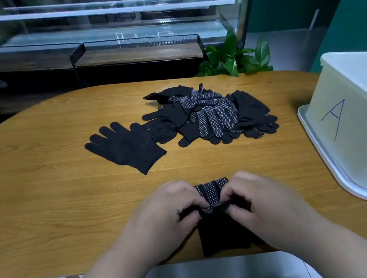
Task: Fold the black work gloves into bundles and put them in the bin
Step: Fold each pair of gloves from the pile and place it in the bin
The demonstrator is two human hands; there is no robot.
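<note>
While the wooden table (43,212) bears all items, the white bin (360,132) marked A stands at its right edge. A loose pile of black gloves (212,114) lies mid-table, and a single glove (127,148) lies flat just left of it. At the near edge, my left hand (166,215) and right hand (262,201) both pinch a half-rolled dotted glove (211,192), fingers curled round its fold, cuff end toward me.

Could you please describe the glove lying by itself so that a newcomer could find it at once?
On the oval wooden table, find the heap of black dotted work gloves near the middle. Just left of that heap lies one plain black knit glove, its fingers pointing to the far left. Unlike the heaped ones, it lies spread flat with nothing stacked on it.
</note>
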